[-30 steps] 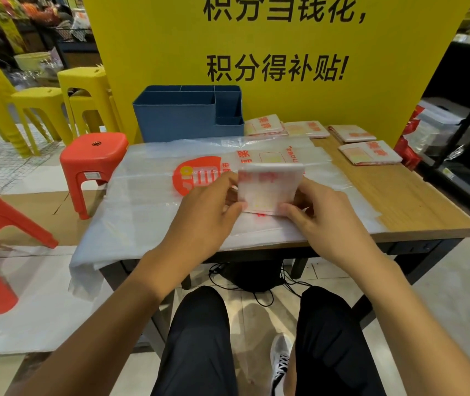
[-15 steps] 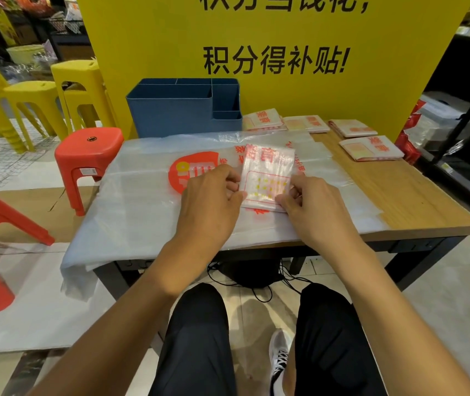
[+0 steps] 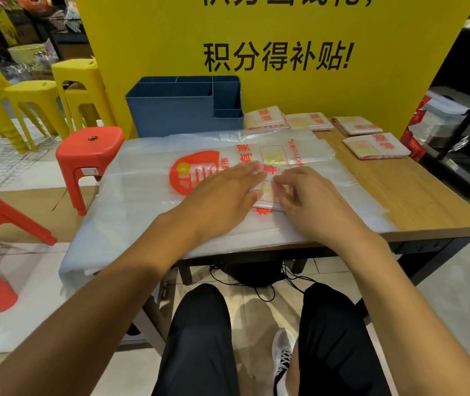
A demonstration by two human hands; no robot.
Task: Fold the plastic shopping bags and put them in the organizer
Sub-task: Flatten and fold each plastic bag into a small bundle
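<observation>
Head view: I press both hands flat on a folded bag (image 3: 268, 192) lying on the stack of unfolded bags (image 3: 148, 195) that covers the near half of the counter (image 3: 416, 201). My left hand (image 3: 222, 198) lies palm down, fingers spread and straight, on the bag's left edge; my right hand (image 3: 311, 207) rests on its right side with fingers loosely fanned. Neither grip pinches anything; both only bear down on the plastic.

The step in hand looks like the last crease: flattening the small packet so it holds its shape. The next move, as I judge it, calls for pinching the packet by one edge without letting it spring open, then carrying it up and left to the blue organizer (image 3: 185, 110), which stands behind the stack against the yellow sign (image 3: 256, 38).

The packet sits nearer to me than the organizer and to its right. Its long axis seems to run away from me, slightly tilted, though my hands hide most of it. Four finished packets (image 3: 376, 145) lie to the organizer's right, not yet put in.
</observation>
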